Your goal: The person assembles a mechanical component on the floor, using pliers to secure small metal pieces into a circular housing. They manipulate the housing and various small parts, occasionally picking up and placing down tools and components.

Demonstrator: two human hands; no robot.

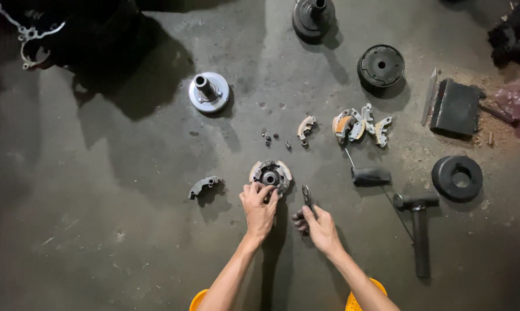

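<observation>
A round metal clutch assembly with curved shoes lies on the grey concrete floor. My left hand rests on its near edge, fingertips touching the shoes. My right hand grips the handles of dark pliers, whose jaws point toward the assembly from the right without touching it.
A loose curved shoe lies to the left, more shoes and small bits lie beyond. A silver hub with shaft, black discs, a rubber ring, a hammer, a screwdriver and a dark block surround them.
</observation>
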